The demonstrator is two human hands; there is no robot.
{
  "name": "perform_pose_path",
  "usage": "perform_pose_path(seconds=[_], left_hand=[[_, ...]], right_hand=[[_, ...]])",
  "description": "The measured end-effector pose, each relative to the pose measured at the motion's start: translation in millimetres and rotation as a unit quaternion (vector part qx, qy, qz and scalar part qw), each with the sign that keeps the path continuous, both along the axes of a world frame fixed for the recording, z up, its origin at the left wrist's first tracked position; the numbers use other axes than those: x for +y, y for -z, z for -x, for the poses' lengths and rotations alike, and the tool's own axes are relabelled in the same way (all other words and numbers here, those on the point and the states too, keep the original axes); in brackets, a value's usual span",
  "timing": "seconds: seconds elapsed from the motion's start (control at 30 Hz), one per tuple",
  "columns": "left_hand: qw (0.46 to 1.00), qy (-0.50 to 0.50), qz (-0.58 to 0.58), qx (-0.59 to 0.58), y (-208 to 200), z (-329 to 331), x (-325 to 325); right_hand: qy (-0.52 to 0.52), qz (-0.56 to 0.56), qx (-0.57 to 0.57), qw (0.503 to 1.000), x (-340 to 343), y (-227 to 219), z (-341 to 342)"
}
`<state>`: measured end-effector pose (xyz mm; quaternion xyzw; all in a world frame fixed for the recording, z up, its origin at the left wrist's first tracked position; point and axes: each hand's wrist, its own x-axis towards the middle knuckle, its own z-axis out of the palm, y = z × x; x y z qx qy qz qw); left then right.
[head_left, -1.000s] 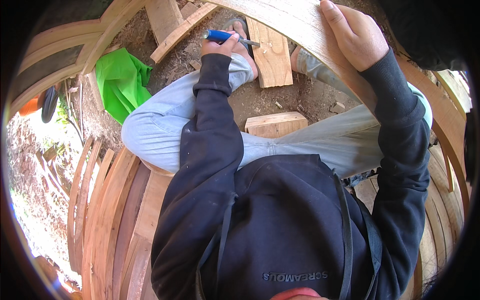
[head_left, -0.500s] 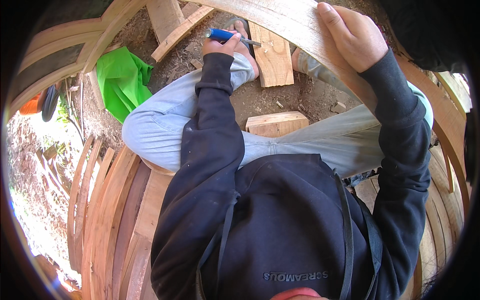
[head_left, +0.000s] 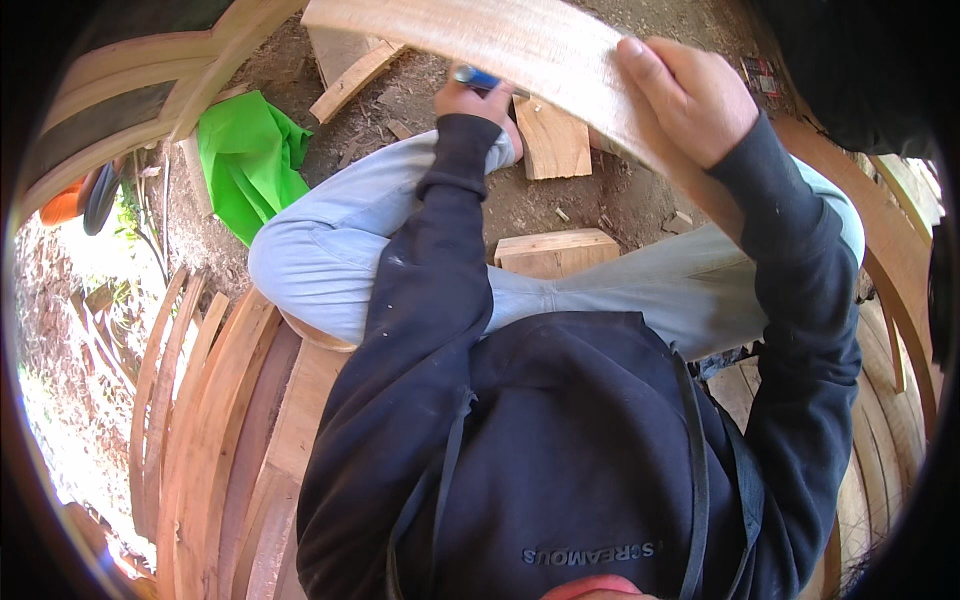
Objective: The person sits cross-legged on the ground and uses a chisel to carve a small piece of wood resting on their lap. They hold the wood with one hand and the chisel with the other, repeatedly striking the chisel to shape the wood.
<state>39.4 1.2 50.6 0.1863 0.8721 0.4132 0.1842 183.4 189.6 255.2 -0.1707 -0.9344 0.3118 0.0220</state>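
My right hand (head_left: pixel 695 100) is closed round the right part of a long, pale, curved wooden board (head_left: pixel 520 40), thumb on its upper face. The board is raised and tilted above the ground. My left hand (head_left: pixel 468 104) is wrapped round the blue handle of a chisel (head_left: pixel 478 77), close beside the board's lower edge. The chisel's blade is hidden behind the board. Below the board, a wooden block (head_left: pixel 557 143) lies on the ground between my feet, its far end covered. A second wooden block (head_left: pixel 557 253) lies nearer, in front of my crossed legs.
A green cloth (head_left: pixel 245 155) lies left of my knee. Curved wooden strips (head_left: pixel 205 420) are stacked at lower left, and more curved boards (head_left: pixel 875 400) stand at right. A wooden frame (head_left: pixel 150 80) rises at upper left. Offcuts (head_left: pixel 358 80) and shavings lie on the dirt.
The board has swung nearer and lower, and now covers the far part of the block. My left hand has moved right with the chisel, whose blade has gone out of sight.
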Motion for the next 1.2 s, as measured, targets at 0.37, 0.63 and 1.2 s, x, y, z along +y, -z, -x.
perform_pose_path(seconds=[0.37,0.63,1.2], left_hand=[[0.962,0.185,0.083,0.18,43,-16,-8],[0.978,0.138,0.057,0.145,43,-15,-11],[0.971,-0.055,-0.186,-0.138,-28,9,-7]], right_hand=[[-0.072,-0.099,-0.146,0.982,-20,27,17],[-0.033,-0.091,-0.15,0.984,-16,50,14],[0.106,0.128,0.078,0.983,4,-4,15]])
